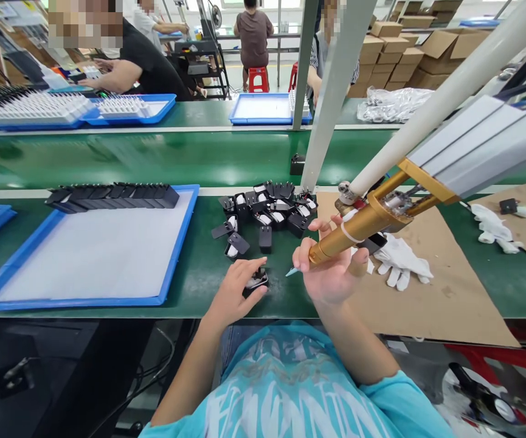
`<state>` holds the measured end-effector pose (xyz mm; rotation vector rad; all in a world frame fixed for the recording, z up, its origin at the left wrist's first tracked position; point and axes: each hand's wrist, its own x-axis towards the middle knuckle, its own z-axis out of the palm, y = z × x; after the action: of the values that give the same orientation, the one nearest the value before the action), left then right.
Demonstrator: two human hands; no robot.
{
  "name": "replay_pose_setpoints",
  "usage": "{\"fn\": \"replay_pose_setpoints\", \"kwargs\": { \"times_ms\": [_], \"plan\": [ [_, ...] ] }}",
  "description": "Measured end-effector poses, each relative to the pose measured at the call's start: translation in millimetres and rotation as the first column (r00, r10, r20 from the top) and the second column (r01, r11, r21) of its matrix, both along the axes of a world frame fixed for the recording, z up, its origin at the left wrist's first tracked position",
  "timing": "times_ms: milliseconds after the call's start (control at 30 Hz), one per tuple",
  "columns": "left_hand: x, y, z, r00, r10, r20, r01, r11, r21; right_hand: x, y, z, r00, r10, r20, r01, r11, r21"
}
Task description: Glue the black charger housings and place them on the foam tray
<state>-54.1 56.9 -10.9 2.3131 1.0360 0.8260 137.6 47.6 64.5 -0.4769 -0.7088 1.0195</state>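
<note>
On the green bench in front of me, my left hand [235,291] steadies a small black plastic case [257,281], its thumb and fingers around the sides. The case is open at the top, with light parts inside. My right hand [331,271] grips a gold-coloured cylindrical dispensing tool [342,240] with a pale blue tapered tip [292,272]. That tip points down and left, apart from the case. Just beyond my hands lies a loose pile of similar black cases [269,207], several showing white insides and some with metal pins.
At left, a blue-rimmed tray [165,267] bears a row of black cases [117,198]. White gloves [402,261] rest on cardboard [454,292] at right. A grey post [331,103] and a white pole [418,103] rise ahead. Co-workers sit beyond the green belt [199,158].
</note>
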Motion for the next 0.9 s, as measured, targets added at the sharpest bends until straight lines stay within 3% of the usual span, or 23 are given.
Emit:
{"fn": "replay_pose_setpoints", "kwargs": {
  "times_ms": [100, 367, 500, 633, 733, 800, 833, 900],
  "plan": [
    [-2, -5, 0.9, 0.999, 0.022, -0.028, -0.020, 0.997, 0.068, 1, 0, 0.9, 1.000, 0.006, -0.008, -0.006, 1.000, 0.006],
    [10, -6, -13.9, 0.993, 0.113, 0.031, -0.116, 0.983, 0.143, 3, 1, -0.3, 1.000, 0.001, 0.003, -0.001, 1.000, 0.003],
    [10, -5, -15.8, 0.974, 0.129, -0.184, -0.098, 0.980, 0.171, 4, 1, -0.2, 1.000, 0.018, 0.008, -0.018, 1.000, 0.019],
    [3, -2, -11.1, 0.934, 0.068, -0.351, -0.014, 0.988, 0.152, 4, 0, -0.9, 1.000, 0.010, 0.006, -0.010, 1.000, 0.024],
    [-1, 3, -6.5, 0.955, -0.001, -0.298, -0.005, 1.000, -0.018, 5, 0, -1.1, 0.999, -0.028, 0.028, 0.028, 1.000, -0.004],
    [-1, 5, -4.5, 0.995, 0.033, -0.098, -0.055, 0.971, -0.234, 7, -1, -1.5, 0.998, -0.045, 0.041, 0.045, 0.999, -0.014],
    [-1, 6, -3.6, 0.994, 0.098, 0.049, -0.073, 0.926, -0.371, 8, -1, -1.9, 0.998, -0.046, 0.045, 0.046, 0.999, -0.011],
    [0, 5, -1.4, 0.896, 0.297, 0.331, -0.022, 0.773, -0.634, 10, -2, -3.2, 0.998, -0.045, 0.050, 0.045, 0.999, -0.001]
  ]
}}
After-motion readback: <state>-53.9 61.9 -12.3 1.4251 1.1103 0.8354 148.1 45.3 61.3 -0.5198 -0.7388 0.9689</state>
